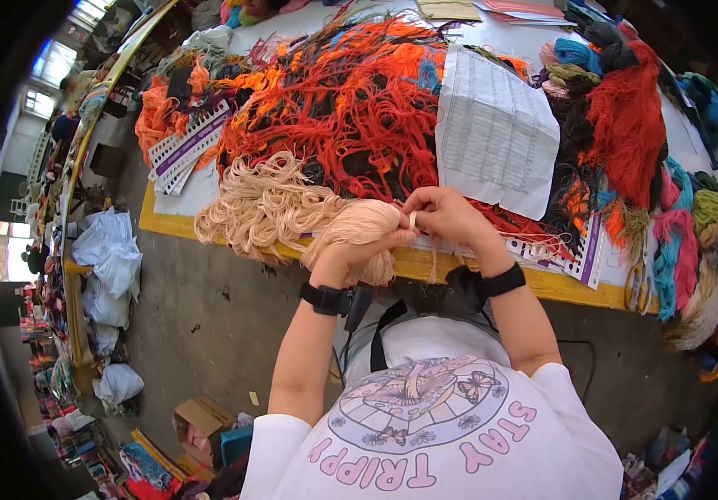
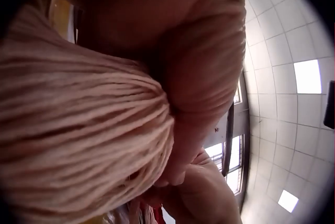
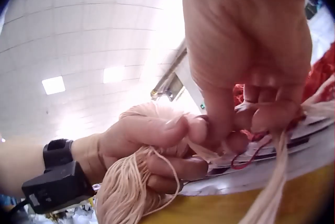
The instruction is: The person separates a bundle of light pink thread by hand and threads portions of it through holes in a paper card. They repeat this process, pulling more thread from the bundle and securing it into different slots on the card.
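Observation:
My left hand (image 3: 152,135) grips a thick bundle of pale peach yarn (image 2: 89,130), its fingers curled round the strands close to the bundle's end. Just right of it my right hand (image 1: 451,218) pinches a few peach strands (image 3: 272,187), which hang down past the table's front edge in the right wrist view. Fingertips of both hands meet at the gathered end of the bundle. Beside the left hand a loose heap of the same peach yarn (image 1: 263,204) spreads over the table edge. A thin red thread (image 3: 250,159) curls below the right fingers.
Behind the hands lies a large tangle of red and orange yarn (image 1: 334,108). A printed sheet (image 1: 496,133) rests on it. Punched cards (image 1: 191,142) lie at left. Scissors (image 1: 638,283) and coloured skeins (image 1: 675,225) sit at right, along the yellow table edge (image 1: 542,285).

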A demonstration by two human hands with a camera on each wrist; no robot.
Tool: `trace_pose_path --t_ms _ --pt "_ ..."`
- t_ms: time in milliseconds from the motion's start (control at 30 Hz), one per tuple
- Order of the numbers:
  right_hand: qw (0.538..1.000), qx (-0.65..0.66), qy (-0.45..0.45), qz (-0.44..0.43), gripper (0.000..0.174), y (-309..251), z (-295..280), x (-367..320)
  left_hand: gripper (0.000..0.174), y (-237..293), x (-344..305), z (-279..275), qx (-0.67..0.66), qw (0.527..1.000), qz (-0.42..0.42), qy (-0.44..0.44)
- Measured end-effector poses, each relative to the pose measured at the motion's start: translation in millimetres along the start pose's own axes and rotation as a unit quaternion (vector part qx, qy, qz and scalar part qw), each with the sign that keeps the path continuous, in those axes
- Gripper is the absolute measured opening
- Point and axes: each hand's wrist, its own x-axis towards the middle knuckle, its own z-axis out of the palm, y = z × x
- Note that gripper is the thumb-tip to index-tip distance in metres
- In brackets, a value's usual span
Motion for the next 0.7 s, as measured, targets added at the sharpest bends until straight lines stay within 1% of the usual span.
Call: trace_pose_path --t_ms 33,67,100,133,167,233,300,367,467,500,533,567,600,633,667,700 --pt "1.000 -0.002 -0.018 0.008 0.010 -1.0 -7.3 0.0 0.016 10.1 -3.3 1.2 -0.077 0.995 -0.048 0.051" --pt "1.000 0.008 -0.020 0.009 0.010 -2.4 -9.2 -0.2 0.017 18.8 -6.3 2.9 -0.154 0.979 -0.095 0.099" --pt "1.000 0.017 -0.022 0.011 0.011 -3.4 -11.3 -1.2 0.021 20.6 -10.9 -0.6 -0.280 0.944 -0.103 0.143" --pt "0.999 0.025 -0.025 0.012 0.011 -4.3 -13.6 -1.6 0.026 1.3 -9.3 -18.4 -0.344 0.922 -0.141 0.109" --pt "0.999 0.015 -0.034 0.017 0.012 -4.8 -14.7 -1.2 0.024 14.4 -17.0 -35.7 -0.353 0.914 -0.138 0.146" --pt "0.999 0.018 -0.033 0.022 0.012 -3.0 -14.6 -0.1 0.023 25.3 -33.3 -74.0 -0.386 0.892 -0.089 0.217" --pt "0.999 0.019 -0.029 0.023 0.011 -2.7 -13.6 0.2 0.022 28.0 -47.3 -113.5 -0.455 0.844 -0.062 0.276" --pt "0.999 0.016 -0.024 0.022 0.009 -3.6 -12.3 -1.2 0.022 23.8 -53.6 -138.8 -0.418 0.843 0.020 0.338" --pt "1.000 0.018 -0.009 0.009 0.011 1.1 -10.1 1.1 0.020 27.3 -50.8 -153.6 -0.401 0.793 0.079 0.452" --pt "1.000 0.019 0.013 -0.005 0.013 2.6 -8.7 1.2 0.014 29.3 -47.0 -150.3 -0.244 0.833 0.041 0.496" --pt "0.999 0.020 0.035 -0.018 0.014 4.5 -5.6 0.6 0.014 29.9 -45.1 -140.0 0.117 0.858 0.014 0.500" --pt "0.998 0.021 0.056 -0.032 0.016 6.4 -1.9 1.0 0.014 41.4 -39.0 -116.5 0.463 0.769 -0.014 0.440" --pt "0.996 0.013 0.079 -0.037 0.016 9.9 2.3 3.0 0.015 24.6 -33.7 -95.8 0.396 0.821 0.038 0.408" --pt "0.994 0.007 0.104 -0.041 0.016 15.1 6.2 5.2 0.016 -1.9 -26.3 -80.1 0.473 0.795 0.186 0.332" --pt "0.991 0.000 0.130 -0.045 0.016 20.3 9.5 6.0 0.016 11.7 -21.2 -54.2 0.459 0.830 0.182 0.259" --pt "0.985 -0.040 0.147 -0.076 0.016 24.9 12.9 6.5 0.015 6.0 -14.2 -22.2 0.035 0.973 0.041 0.224"
